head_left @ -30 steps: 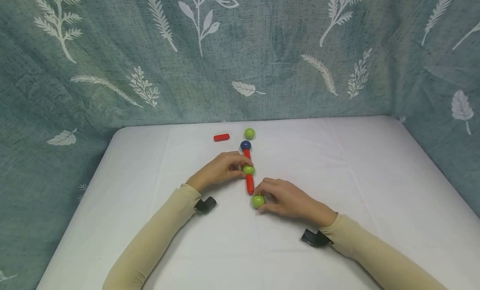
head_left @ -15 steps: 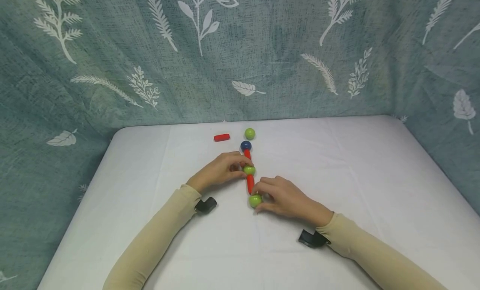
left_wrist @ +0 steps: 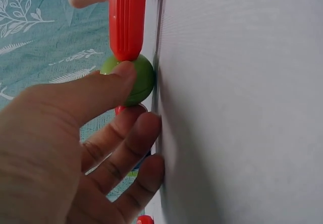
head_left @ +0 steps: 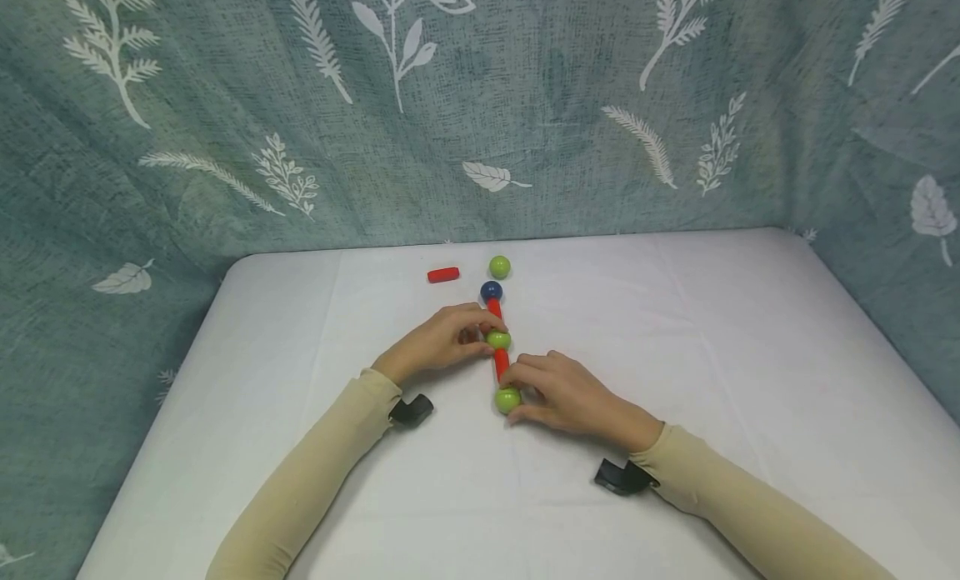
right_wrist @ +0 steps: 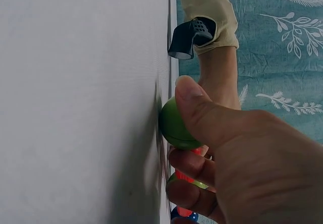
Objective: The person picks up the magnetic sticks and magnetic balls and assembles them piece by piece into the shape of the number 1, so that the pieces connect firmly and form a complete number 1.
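My left hand [head_left: 448, 340] pinches a green ball [head_left: 498, 341] between thumb and fingers; its thumb lies across the ball [left_wrist: 144, 82] in the left wrist view. A ridged red stick [left_wrist: 127, 22] runs from that ball toward me. At the stick's near end my right hand [head_left: 566, 397] grips a second green ball [head_left: 507, 400], the thumb over it in the right wrist view. Another red stick [head_left: 495, 307], partly behind the left fingers, joins the left hand's ball to a dark blue ball [head_left: 491, 292]. Together these pieces form one line down the white table.
A third green ball [head_left: 499, 267] lies just beyond the blue one. To its left is a loose red stick [head_left: 443, 275]. The white cloth-covered table [head_left: 390, 497] meets a green leaf-patterned curtain [head_left: 375, 180] at the back. Each wrist carries a black camera mount [head_left: 624, 477].
My right hand has shifted slightly left and away from me, bringing its green ball up against the near end of the red stick. The left hand has kept its hold in place.
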`<state>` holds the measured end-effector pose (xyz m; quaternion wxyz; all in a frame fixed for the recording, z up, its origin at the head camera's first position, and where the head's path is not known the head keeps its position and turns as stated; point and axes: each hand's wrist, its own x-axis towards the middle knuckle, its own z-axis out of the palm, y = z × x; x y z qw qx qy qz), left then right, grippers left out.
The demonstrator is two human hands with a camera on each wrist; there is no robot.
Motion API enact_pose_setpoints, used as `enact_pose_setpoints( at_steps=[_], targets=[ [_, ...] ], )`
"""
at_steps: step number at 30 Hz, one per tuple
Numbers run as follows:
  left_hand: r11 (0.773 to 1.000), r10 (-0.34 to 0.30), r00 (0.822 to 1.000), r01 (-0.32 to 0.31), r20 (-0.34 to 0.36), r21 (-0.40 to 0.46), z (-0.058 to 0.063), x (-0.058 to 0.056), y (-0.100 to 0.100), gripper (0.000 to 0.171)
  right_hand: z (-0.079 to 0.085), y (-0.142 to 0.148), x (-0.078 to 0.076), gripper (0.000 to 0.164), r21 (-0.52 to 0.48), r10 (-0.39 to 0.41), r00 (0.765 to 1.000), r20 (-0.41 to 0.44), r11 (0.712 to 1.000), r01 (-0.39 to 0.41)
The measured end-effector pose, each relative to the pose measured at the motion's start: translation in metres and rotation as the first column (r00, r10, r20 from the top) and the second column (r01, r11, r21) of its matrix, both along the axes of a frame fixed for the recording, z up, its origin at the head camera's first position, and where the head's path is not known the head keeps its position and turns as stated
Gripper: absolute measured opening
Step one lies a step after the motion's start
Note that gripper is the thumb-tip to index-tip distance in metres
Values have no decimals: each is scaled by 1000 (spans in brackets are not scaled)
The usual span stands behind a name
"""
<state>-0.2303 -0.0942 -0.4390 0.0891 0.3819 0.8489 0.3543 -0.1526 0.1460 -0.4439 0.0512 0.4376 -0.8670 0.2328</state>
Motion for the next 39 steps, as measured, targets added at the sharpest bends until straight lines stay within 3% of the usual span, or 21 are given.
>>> enact_pose_setpoints(
  at_steps=[8,30,39],
  targets=[
    [999,3,1000,-4,-23,-36,3,1,-1,40,0,-2,-1,37,-9,-4,1000,-2,1000,4],
    [999,14,1000,-15,-24,-48,1,0,-1,39,1,-6,2,39,44,-32,998,-55,998,34],
    [999,11,1000,-12,-27,-47,1,1,0,38,-3,-5,0,37,12,-10,999,-43,1000,10]
  ],
)
